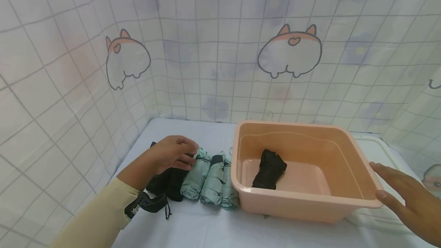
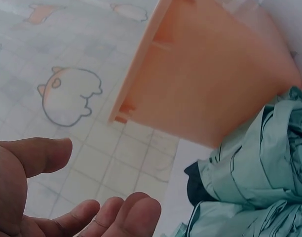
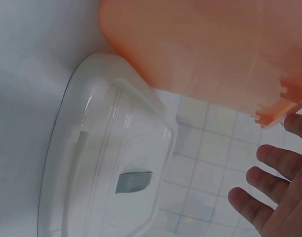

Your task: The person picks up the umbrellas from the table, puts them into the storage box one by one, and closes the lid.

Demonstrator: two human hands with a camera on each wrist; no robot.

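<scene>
My left hand (image 1: 175,154) hovers over the row of rolled fabric bundles, fingers loosely bent and thumb apart, holding nothing. Just beside its fingertips lies a pale green rolled bundle (image 1: 196,179), with two more green rolls between it and the bin. Black fabric bundles (image 1: 172,183) lie partly hidden under that hand and wrist. The peach plastic bin (image 1: 286,206) has one black rolled bundle (image 1: 270,169) inside. My right hand (image 1: 410,194) is at the bin's right rim, fingers extended; thumb and fingertips appear to touch the rim. In the left wrist view, green rolls (image 2: 259,163) sit near the bin.
A white plastic lid (image 3: 106,153) with a grey-green latch (image 3: 133,182) lies right of the bin, partly beneath its overhang. White cloth (image 1: 165,232) covers the table. A grid-patterned curtain (image 1: 206,56) with cartoon animals encloses the back and sides.
</scene>
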